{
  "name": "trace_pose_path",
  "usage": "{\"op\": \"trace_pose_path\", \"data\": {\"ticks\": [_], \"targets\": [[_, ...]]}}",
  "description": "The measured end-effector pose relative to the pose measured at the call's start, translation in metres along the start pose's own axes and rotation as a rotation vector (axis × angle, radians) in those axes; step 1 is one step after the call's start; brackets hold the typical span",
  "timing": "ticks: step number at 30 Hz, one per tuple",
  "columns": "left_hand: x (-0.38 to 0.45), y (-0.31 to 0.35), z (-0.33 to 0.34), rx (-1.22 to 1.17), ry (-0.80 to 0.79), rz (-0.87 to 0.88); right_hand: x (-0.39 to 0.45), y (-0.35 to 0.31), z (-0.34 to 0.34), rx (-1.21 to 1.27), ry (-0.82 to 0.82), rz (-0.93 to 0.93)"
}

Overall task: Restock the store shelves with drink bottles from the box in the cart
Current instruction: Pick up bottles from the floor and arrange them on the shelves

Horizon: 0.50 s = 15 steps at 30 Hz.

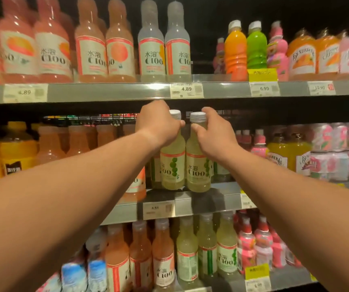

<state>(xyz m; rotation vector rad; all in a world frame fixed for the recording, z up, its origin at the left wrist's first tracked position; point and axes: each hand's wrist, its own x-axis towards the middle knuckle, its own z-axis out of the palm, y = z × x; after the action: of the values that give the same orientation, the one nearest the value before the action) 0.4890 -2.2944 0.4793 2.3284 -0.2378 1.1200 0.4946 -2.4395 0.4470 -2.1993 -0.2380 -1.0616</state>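
Two pale green C100 drink bottles with white caps stand side by side at the front of the middle shelf [222, 199]. My left hand [158, 123] grips the neck of the left bottle [172, 165]. My right hand [213, 135] grips the neck of the right bottle [197, 171]. Both bottles are upright, their bases at the shelf's front lip. More pale green bottles stand behind them. The box and the cart are out of view.
The top shelf [106, 91] carries pink, orange and clear C100 bottles [151, 45]. Orange juice bottles [17, 148] fill the middle shelf at left, pink cans [337, 152] at right. The bottom shelf holds orange and green bottles [187, 253]. Price tags [186, 90] line the edges.
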Motion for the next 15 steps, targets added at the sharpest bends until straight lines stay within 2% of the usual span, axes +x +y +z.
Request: {"op": "trace_pose_path", "data": {"ticks": [5, 10, 15], "targets": [[-0.002, -0.010, 0.018, 0.067, -0.011, -0.015, 0.005, 0.006, 0.018, 0.035, -0.026, 0.055], [0.016, -0.017, 0.022, 0.185, -0.209, -0.057, 0.019, 0.006, 0.034, -0.001, -0.159, 0.132], [0.032, -0.018, 0.022, 0.428, -0.336, 0.052, 0.031, 0.004, 0.042, -0.095, -0.249, 0.113]]}}
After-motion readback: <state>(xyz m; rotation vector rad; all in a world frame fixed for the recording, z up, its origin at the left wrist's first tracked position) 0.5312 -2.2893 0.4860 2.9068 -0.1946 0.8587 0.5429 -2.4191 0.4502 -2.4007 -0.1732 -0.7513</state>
